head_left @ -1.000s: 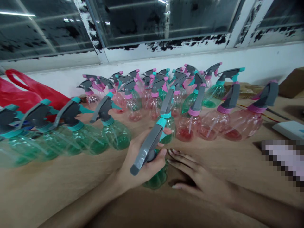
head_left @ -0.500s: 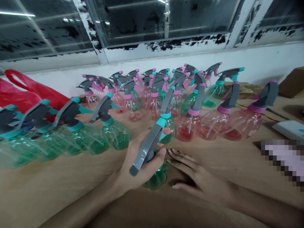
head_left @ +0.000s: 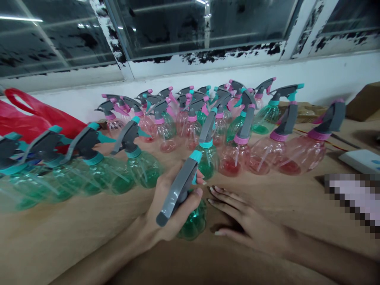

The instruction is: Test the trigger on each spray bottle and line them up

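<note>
My left hand (head_left: 172, 202) is wrapped round the neck of a green spray bottle (head_left: 194, 223) with a grey and teal trigger head, in front of me. Its fingers hide the collar. To the right, my right hand (head_left: 246, 217) rests on the table with its fingers stretched out, apart from the bottle and holding nothing. Just beyond the held bottle stands another green spray bottle (head_left: 208, 162). A pink spray bottle (head_left: 234, 158) is beside that one.
Several green spray bottles (head_left: 145, 170) line the left side, and pink ones (head_left: 308, 154) stand at the right. More are crowded towards the wall. A red plastic bag (head_left: 44, 114) lies at the back left; a cardboard box (head_left: 363, 103) and a white box (head_left: 362, 162) are at the right.
My left hand and the held spray bottle have shifted slightly left and towards me. The right hand stays in almost the same place.
</note>
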Motion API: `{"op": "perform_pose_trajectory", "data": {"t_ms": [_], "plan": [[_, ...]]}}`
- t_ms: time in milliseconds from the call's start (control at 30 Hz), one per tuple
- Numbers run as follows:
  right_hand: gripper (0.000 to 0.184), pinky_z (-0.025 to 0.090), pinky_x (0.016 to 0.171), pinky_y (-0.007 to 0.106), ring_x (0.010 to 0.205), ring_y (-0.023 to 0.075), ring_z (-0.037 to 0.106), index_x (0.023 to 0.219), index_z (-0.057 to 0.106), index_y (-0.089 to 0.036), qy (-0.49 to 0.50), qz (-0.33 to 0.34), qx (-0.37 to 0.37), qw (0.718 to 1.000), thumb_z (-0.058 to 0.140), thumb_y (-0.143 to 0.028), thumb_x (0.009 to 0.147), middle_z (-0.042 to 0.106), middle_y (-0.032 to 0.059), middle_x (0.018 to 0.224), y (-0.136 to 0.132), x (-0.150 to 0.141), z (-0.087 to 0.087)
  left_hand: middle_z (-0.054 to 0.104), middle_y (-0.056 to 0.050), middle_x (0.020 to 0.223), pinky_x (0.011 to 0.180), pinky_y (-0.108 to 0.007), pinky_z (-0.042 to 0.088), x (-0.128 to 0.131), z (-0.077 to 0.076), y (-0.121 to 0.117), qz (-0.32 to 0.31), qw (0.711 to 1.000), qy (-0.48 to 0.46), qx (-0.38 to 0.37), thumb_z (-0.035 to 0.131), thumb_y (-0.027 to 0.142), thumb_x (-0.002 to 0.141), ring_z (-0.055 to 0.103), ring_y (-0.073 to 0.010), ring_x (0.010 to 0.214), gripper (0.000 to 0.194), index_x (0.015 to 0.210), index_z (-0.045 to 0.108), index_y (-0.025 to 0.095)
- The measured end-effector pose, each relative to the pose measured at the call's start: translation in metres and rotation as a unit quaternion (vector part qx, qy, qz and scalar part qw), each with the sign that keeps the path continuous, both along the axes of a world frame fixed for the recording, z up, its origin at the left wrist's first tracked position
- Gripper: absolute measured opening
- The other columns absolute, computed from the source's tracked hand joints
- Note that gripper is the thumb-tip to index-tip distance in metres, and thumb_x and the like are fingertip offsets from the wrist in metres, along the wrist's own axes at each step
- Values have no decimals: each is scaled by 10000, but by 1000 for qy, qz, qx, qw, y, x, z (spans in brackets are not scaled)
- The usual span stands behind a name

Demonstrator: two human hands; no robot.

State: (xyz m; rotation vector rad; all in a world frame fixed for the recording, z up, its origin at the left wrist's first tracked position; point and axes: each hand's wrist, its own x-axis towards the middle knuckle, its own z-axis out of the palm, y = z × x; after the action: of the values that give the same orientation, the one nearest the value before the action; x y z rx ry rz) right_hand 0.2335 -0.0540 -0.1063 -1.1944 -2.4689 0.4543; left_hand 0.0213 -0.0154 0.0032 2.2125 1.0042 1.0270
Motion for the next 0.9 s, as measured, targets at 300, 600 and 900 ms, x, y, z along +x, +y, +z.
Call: {"op": "perform_pose_trajectory", "data": {"t_ms": [300,600,900], "plan": [[621,290,1096,426,1356,222,263,1398,338,-217,2,-2,-11,1000,479,-508,867,326,47,1472,1,-1,1,637,-25,875,709,-300,526,5,-9,5,24,999,-15,33,532,185,772,623,-172,761,290,1058,526,232],[626,292,1093,438,1356,228,263,1407,318,-226,5,1,-8,1000,481,-500,868,326,44,1472,1,0,-1,622,1,860,721,-281,524,6,-15,3,45,998,-17,37,523,174,806,625,-144,738,379,1174,499,261],[621,306,1085,436,1349,236,280,1408,317,-228,9,3,1,1000,491,-485,870,336,54,1467,1,0,-1,624,-8,862,682,-281,527,5,-13,4,37,998,-20,39,522,180,795,621,-157,743,327,1115,517,249]]}}
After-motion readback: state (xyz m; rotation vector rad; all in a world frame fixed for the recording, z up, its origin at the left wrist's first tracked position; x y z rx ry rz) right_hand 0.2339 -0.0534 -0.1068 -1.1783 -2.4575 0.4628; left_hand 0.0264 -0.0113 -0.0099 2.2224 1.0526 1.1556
